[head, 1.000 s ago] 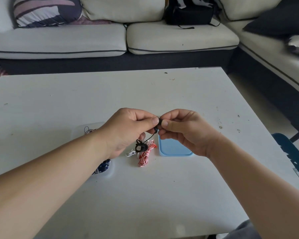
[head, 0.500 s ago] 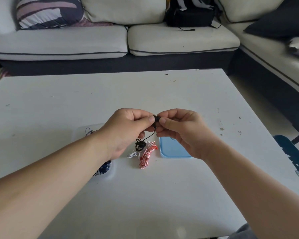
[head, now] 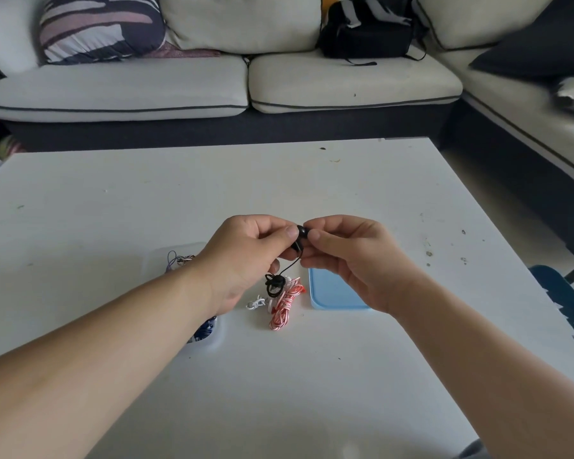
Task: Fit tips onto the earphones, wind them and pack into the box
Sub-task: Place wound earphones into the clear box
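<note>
Over the white table (head: 312,376) we hold our left hand (head: 246,256) and right hand (head: 348,260) fingertip to fingertip, just beyond the blue lid (head: 332,293) and the red-and-white bundle (head: 284,308). Both pinch, thumb against curled fingers, the black earbud (head: 301,236) between them, equally near each, its cable (head: 287,268) hanging toward the bundle. We judge the push on the tip runs left-right; whether it is seated we cannot tell.

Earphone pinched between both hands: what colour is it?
The earphone is black, best seen in head view.
</note>
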A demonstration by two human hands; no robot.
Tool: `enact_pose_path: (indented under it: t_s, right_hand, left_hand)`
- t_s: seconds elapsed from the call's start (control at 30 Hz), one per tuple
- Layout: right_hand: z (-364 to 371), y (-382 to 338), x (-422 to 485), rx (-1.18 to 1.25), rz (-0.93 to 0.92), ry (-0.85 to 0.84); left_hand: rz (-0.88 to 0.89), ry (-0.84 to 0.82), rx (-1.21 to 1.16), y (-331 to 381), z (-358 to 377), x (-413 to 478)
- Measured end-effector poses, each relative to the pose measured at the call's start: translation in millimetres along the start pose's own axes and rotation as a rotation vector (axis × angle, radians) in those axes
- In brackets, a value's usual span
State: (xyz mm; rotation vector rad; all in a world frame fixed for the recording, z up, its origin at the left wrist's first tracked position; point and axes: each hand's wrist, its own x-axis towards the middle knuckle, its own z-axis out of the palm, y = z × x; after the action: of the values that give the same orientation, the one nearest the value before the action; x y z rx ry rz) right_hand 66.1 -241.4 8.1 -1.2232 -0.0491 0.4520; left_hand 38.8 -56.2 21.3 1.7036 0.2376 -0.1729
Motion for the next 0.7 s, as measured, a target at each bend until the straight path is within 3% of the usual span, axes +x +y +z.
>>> enact_pose_path:
  t_s: [0.37, 0.7]
  right_hand:
    - [5, 7, 0, -0.321, -0.129, 0.122]
    - [19, 4, 0, -0.469, -0.16, 0.117]
  left_hand:
    - [-0.077, 0.043, -0.024, 2, 1, -1]
    - [-0.092, 0.057, -0.029, 5, -11, -8]
